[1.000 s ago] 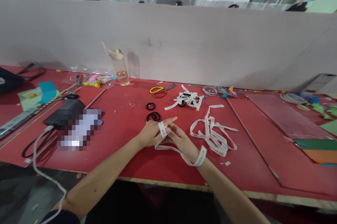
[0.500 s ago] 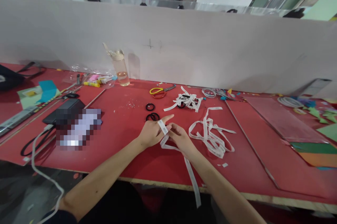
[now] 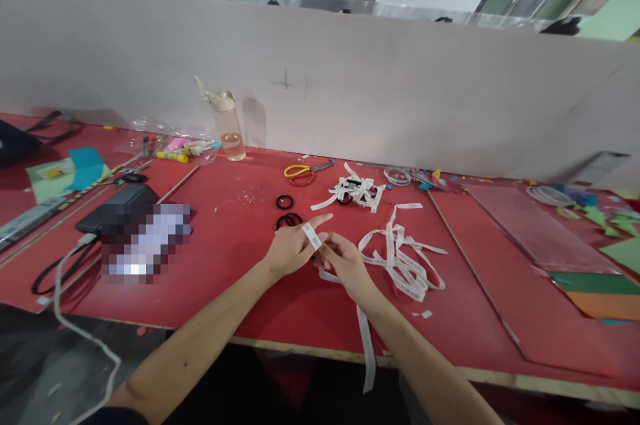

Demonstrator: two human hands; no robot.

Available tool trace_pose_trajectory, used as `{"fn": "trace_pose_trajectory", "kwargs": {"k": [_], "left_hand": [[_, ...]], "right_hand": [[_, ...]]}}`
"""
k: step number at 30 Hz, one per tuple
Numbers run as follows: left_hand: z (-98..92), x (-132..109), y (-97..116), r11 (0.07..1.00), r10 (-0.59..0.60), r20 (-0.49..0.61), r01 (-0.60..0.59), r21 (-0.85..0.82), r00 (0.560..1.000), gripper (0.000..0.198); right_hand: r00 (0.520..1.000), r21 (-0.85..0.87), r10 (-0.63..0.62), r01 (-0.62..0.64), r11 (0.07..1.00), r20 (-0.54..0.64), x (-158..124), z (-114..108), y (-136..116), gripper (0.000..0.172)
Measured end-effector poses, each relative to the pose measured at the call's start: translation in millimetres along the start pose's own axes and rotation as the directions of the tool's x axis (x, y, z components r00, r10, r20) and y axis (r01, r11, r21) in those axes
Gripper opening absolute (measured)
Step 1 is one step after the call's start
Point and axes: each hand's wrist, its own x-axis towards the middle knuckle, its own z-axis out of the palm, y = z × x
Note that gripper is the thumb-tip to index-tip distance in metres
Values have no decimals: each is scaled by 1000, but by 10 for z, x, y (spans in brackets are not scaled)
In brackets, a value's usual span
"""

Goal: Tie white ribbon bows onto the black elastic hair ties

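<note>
A white printed ribbon (image 3: 312, 236) lies across the back of my left hand (image 3: 289, 250) near the index finger, which points out to the right. My right hand (image 3: 344, 261) is closed, its thumb and fingers pinching the ribbon beside the left fingertips. The ribbon's tail (image 3: 367, 352) runs under my right wrist and hangs over the table's front edge. My left thumb and lower fingers are curled in, and partly hidden. Just beyond the left hand lie black rings (image 3: 289, 220), with another black ring (image 3: 285, 202) behind them.
A loose heap of ribbon (image 3: 407, 265) lies right of my hands, and a pile of short ribbon pieces (image 3: 357, 192) farther back. Yellow-and-red-handled pliers (image 3: 306, 172), a water bottle (image 3: 230, 128) and a black power bank (image 3: 117, 208) also rest on the red table (image 3: 235, 245).
My right hand has drawn the ribbon tighter around the left fingers; the loop that hung below them has shrunk. The hanging tail has shifted slightly left.
</note>
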Motion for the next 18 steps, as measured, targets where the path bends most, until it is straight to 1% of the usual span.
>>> {"fn": "trace_pose_trajectory", "kwargs": {"k": [4,6,9,12,14,15,16,18], "left_hand": [[-3,-17,-32,994,-48,-32,44,-98,998,48],[-5,-3,-30,991,-69,-37,64,-119,997,50],[-17,27,-42,989,-112,-14,110,-101,994,52],[-30,54,-74,989,-148,46,149,-24,988,50],[-32,67,-96,991,-132,109,127,52,985,47],[-29,69,-105,991,-109,150,96,94,983,44],[-23,70,-112,989,-75,198,47,144,977,42],[-7,65,-119,969,0,305,-76,236,952,36]], "right_hand": [[999,-79,-40,42,996,36,-29,22,14,41],[997,-97,-51,57,994,61,-57,26,2,41],[993,-80,-59,67,995,106,-95,26,-39,39],[989,-51,-82,89,995,125,-106,6,-80,39],[987,-17,-97,100,995,128,-98,-22,-97,37],[987,2,-98,99,995,123,-92,-40,-104,36],[989,20,-99,97,995,114,-86,-60,-113,35],[993,48,-91,87,995,81,-78,-97,-138,35]]}}
